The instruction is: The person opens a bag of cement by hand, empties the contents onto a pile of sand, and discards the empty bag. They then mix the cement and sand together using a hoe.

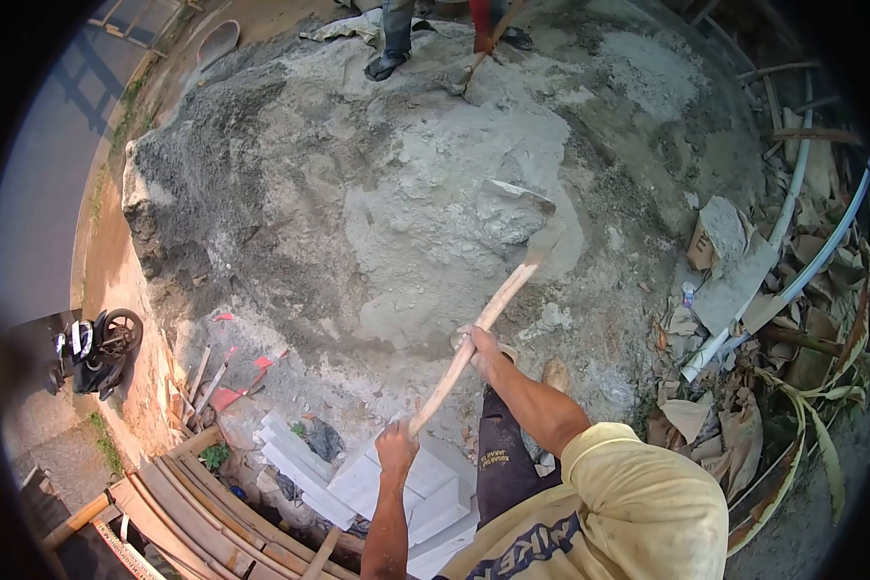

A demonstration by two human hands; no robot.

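Both of my hands are on the wooden handle (447,385) of a shovel. My left hand (396,448) is closed round its near end, low in the view. Farther up, my right hand (483,350) wraps round the shaft. The handle slants up and right to a grey-smeared blade (518,193), which sits in wet grey mortar (435,193). Part of the blade is hidden by the mix. Darker sand (213,145) lies around the mortar, mostly to the left.
Another person's legs (396,34) stand at the top, beside a second tool's wooden handle (506,24). Pale blocks (396,488) and bamboo poles (203,512) lie at lower left. Pipes (804,184) and torn bags (735,246) are on the right; a motorcycle (97,353) stands far left.
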